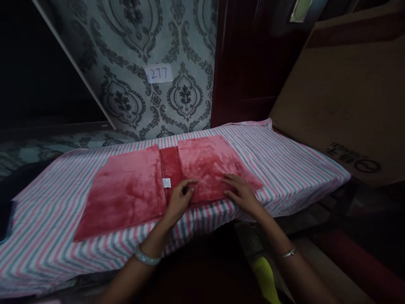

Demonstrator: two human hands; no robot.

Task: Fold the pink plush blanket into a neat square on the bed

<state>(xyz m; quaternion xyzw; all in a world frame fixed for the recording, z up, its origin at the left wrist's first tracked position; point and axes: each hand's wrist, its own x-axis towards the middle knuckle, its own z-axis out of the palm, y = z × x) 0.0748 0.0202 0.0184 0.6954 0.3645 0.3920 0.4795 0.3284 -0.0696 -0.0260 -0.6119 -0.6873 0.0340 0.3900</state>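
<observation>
A red plush cloth (126, 181) lies folded, its two side panels turned in toward the middle. The right panel (205, 169) has smoothed and ruffled patches of pile. Between the panels a darker red strip (172, 162) shows, and a small white label (166, 183) sits at its left side. My left hand (180, 197) rests at the near inner edge of the right panel, thumb and forefinger bent but apart. Toward that panel's near right part, my right hand (241, 192) lies with fingers stretched over the pile, holding nothing.
A striped cloth (284, 169) covers the table beneath. At the right leans a large cardboard box (344, 97). A dark screen (47, 76) stands at the left, and a dark phone-like object (6, 221) is at the left edge. Behind is a patterned wall (185, 95) with a paper marked 277 (159, 73).
</observation>
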